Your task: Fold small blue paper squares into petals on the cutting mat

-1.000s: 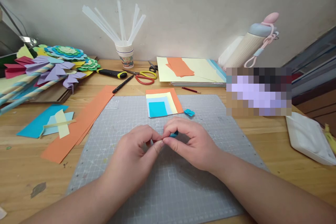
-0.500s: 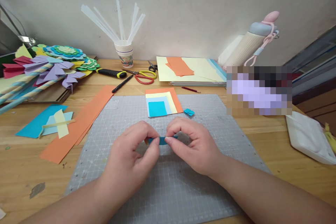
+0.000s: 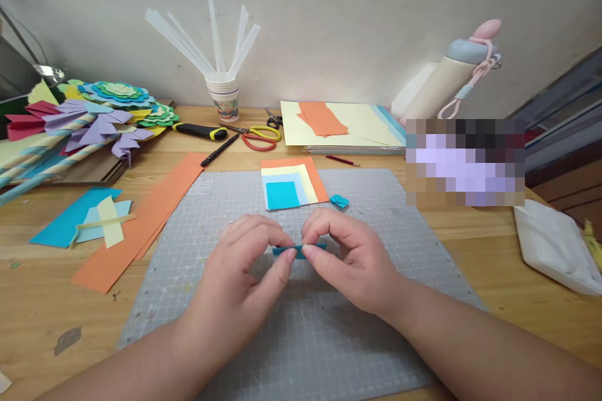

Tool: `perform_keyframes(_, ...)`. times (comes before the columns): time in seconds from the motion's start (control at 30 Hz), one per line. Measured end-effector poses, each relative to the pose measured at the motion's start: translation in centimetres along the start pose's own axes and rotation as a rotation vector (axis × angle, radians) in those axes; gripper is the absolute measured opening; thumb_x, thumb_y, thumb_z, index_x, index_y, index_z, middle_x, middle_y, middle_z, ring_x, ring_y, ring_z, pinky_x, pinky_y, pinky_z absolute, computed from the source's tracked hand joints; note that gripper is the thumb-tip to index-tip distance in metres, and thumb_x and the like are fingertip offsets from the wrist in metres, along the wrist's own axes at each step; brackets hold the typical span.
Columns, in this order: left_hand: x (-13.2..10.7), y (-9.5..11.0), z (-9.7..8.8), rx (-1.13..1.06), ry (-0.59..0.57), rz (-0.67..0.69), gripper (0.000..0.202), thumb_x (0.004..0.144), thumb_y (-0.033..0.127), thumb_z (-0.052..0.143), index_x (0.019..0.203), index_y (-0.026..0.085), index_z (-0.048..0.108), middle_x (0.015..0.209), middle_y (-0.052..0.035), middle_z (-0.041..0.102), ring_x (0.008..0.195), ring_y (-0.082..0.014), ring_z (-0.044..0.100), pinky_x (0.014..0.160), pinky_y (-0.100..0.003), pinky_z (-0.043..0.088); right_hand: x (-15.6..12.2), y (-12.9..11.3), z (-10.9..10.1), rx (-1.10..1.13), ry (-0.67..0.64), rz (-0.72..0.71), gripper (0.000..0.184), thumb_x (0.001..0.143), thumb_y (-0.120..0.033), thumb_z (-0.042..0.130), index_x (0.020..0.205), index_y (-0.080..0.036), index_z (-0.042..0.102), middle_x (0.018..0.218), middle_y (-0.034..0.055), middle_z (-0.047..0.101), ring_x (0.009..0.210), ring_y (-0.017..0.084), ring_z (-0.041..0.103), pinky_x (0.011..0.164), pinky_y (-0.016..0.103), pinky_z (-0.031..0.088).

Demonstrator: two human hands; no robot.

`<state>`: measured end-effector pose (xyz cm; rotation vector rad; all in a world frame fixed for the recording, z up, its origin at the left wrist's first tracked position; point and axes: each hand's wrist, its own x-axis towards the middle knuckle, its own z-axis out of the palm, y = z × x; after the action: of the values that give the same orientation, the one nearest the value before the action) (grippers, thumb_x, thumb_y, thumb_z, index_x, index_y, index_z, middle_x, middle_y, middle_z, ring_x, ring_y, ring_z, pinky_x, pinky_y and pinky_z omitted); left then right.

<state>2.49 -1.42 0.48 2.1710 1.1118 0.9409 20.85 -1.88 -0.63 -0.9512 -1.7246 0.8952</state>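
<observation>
A small piece of blue paper [image 3: 300,252], seen nearly edge-on, is held up over the grey cutting mat [image 3: 226,351]. My left hand [image 3: 247,263] pinches it left of its middle between thumb and forefinger. On the other side of the middle, my right hand [image 3: 350,257] pinches it the same way. Its two ends show past the fingertips. Just beyond my hands lies a small folded blue paper piece [image 3: 339,201]. Left of that, a stack of paper squares in orange, yellow, light blue and blue [image 3: 282,195] rests on the mat.
Orange strips [image 3: 145,216] and blue paper [image 3: 75,216] lie at left, near paper flowers [image 3: 103,113]. Behind are a utility knife [image 3: 200,131], black pen [image 3: 219,150], scissors [image 3: 258,136], a paper cup [image 3: 224,103] and a paper stack [image 3: 348,125]. A white tray [image 3: 555,247] stands right.
Both pinches are closer together near the paper's middle; the left fingertips have moved right. More of the paper's ends shows, and it appears narrower and more edge-on.
</observation>
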Motion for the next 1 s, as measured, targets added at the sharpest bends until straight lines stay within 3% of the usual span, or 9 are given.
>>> perform_keyframes(0.13, 0.0, -0.1, 0.2, 0.045, -0.048, 0.023, 0.010, 0.089, 0.015, 0.052, 0.085, 0.022, 0.055, 0.082, 0.0007, 0.063, 0.083, -0.0172, 0.057, 0.078, -0.034, 0.040, 0.0, 0.2, 0.1, -0.083, -0.049, -0.077, 0.011, 0.083, -0.011, 0.053, 0.087, -0.021, 0.055, 0.082, 0.0008, 0.060, 0.076, 0.015, 0.056, 0.071, 0.030, 0.045)
perform_keyframes(0.27, -0.1, -0.1, 0.0, 0.036, -0.058, 0.002, 0.011, 0.090, 0.018, 0.052, 0.083, 0.023, 0.058, 0.079, 0.0004, 0.064, 0.080, -0.0180, 0.059, 0.077, -0.034, 0.041, 0.3, 0.3, 0.0, -0.198, -0.051, -0.130, 0.011, 0.084, -0.011, 0.053, 0.079, -0.021, 0.053, 0.074, -0.0011, 0.059, 0.070, 0.014, 0.054, 0.067, 0.030, 0.042)
perform_keyframes(0.43, -0.2, 0.1, -0.1, -0.054, 0.039, -0.079, 0.012, 0.090, 0.019, 0.052, 0.080, 0.023, 0.057, 0.075, 0.0016, 0.063, 0.074, -0.0163, 0.058, 0.072, -0.033, 0.042, 0.5, 0.2, -0.4, -0.242, 0.020, -0.107, 0.013, 0.083, -0.011, 0.052, 0.075, -0.021, 0.052, 0.071, -0.0013, 0.058, 0.067, 0.014, 0.053, 0.066, 0.030, 0.042)
perform_keyframes(0.57, -0.1, 0.1, -0.2, -0.109, 0.054, -0.078, 0.012, 0.090, 0.019, 0.052, 0.079, 0.023, 0.056, 0.075, 0.0016, 0.062, 0.073, -0.0158, 0.057, 0.071, -0.032, 0.043, 0.3, 0.4, -0.3, -0.121, 0.064, -0.045, 0.012, 0.084, -0.013, 0.053, 0.076, -0.022, 0.054, 0.074, -0.0004, 0.059, 0.072, 0.015, 0.056, 0.069, 0.031, 0.044)
perform_keyframes(0.73, 0.2, 0.0, 0.2, -0.147, -0.102, -0.099, 0.013, 0.086, 0.017, 0.050, 0.074, 0.021, 0.052, 0.073, 0.0016, 0.058, 0.072, -0.0150, 0.055, 0.070, -0.030, 0.044, 0.4, 0.6, 0.0, 0.073, 0.110, 0.156, 0.009, 0.084, -0.018, 0.056, 0.076, -0.021, 0.056, 0.073, -0.0008, 0.058, 0.069, 0.014, 0.056, 0.063, 0.027, 0.046)
perform_keyframes(0.9, 0.5, -0.1, 0.8, -0.266, -0.128, -0.321, 0.007, 0.083, 0.023, 0.054, 0.077, 0.020, 0.056, 0.072, 0.0017, 0.057, 0.069, -0.0145, 0.052, 0.063, -0.028, 0.042, 0.6, 0.8, -0.2, 0.048, -0.107, 0.250, 0.004, 0.084, -0.020, 0.060, 0.080, -0.020, 0.062, 0.073, -0.0002, 0.062, 0.067, 0.013, 0.057, 0.057, 0.025, 0.046)
perform_keyframes(1.0, 0.9, -0.5, 0.9, -0.497, -0.083, -0.500, 0.013, 0.083, 0.030, 0.058, 0.075, 0.019, 0.057, 0.068, 0.0024, 0.055, 0.064, -0.0123, 0.050, 0.059, -0.025, 0.040, 0.5, 0.9, -0.3, -0.047, -0.001, 0.164, 0.014, 0.087, -0.023, 0.058, 0.100, -0.022, 0.060, 0.087, 0.0025, 0.062, 0.078, 0.016, 0.058, 0.069, 0.031, 0.049)
